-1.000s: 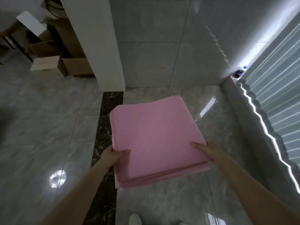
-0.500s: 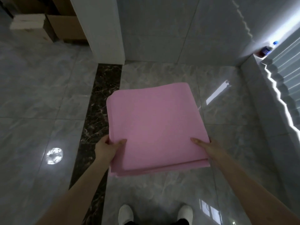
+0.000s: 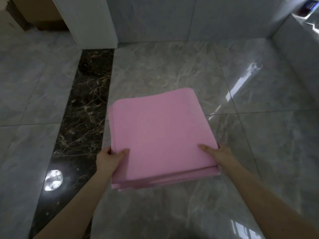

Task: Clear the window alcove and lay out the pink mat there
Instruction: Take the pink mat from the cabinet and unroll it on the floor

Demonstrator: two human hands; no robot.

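The pink mat is folded into a thick square of several layers and held low over the grey marble floor of the alcove, just right of the dark marble strip. Whether its far edge already touches the tiles cannot be told from this view. The left hand holds the near left corner, thumb on top and fingers wrapped under the edge; the right hand holds the near right corner the same way, thumb flat across the top layer. Both grips are clenched on the mat, not released.

To do this step well, it is probably best to lower the stack flat until the whole underside rests on the floor, keeping the layers squared so none slides out at the loose near edge, where the folds show as separate lips. Setting it close to one wall should leave room to open each fold toward the free floor. The tiles look glossy, so the foam may skate; pressing down with one palm while the other lifts only the top layer should keep it in place.

Beyond it stand the grey tiled back wall, a white pillar at the left with a cardboard box behind it, and a raised ledge on the right.
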